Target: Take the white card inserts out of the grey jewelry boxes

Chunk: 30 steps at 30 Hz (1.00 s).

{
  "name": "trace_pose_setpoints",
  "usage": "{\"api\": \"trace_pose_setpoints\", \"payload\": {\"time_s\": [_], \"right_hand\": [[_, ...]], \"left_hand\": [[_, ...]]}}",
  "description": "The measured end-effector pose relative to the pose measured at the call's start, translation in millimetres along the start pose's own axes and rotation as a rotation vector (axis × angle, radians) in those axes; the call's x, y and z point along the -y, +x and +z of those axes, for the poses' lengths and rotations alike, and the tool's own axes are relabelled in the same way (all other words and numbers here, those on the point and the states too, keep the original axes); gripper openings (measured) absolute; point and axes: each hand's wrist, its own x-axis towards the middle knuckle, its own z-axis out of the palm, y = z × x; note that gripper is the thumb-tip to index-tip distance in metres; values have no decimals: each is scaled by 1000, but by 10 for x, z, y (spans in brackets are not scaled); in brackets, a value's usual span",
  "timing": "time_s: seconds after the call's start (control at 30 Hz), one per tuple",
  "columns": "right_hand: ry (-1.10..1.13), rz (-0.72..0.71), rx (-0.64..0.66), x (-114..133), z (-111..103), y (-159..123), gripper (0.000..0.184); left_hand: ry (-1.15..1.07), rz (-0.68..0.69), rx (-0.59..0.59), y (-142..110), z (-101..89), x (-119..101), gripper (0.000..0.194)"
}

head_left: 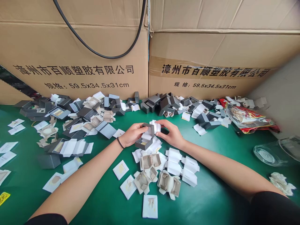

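Note:
My left hand (134,135) grips a small dark grey hinged box (143,144), its lid raised and white paper inside. Beside the lid, my right hand (172,132) pinches a folded white paper leaflet (156,127) between thumb and fingers. Below the hands lie white folded leaflets (174,161), some partly under the box. Several torn grey-beige cardboard inserts (169,184) are spread nearer to me. Square white pads (150,207) with torn or yellowish patches lie around them. The inside of the held box is partly hidden by the paper.
Heaps of grey boxes (87,114) and torn inserts line the back and left; another heap of boxes (165,103) is at back centre. Large cartons (75,53) stand behind. At right are a red food packet (248,117), a clear plastic container (267,156) and crumpled tissue (282,183).

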Motion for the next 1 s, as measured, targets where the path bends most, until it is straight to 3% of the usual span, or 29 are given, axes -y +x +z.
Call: {"api": "trace_pose_setpoints", "payload": {"time_s": [0.27, 0.47, 0.67, 0.83, 1.0], "right_hand": [[38, -18, -14, 30, 7, -18, 44], [12, -29, 55, 29, 4, -9, 35], [-21, 24, 15, 53, 10, -2, 34], [-27, 140, -126, 11, 7, 0, 35], [-52, 201, -178, -37, 7, -5, 38]], "left_hand": [[36, 1, -2, 8, 8, 17, 36], [52, 14, 1, -1, 22, 23, 39], [23, 53, 31, 18, 51, 42, 35], [96, 182, -122, 42, 78, 72, 33], [563, 401, -329, 38, 53, 151, 28]]}}
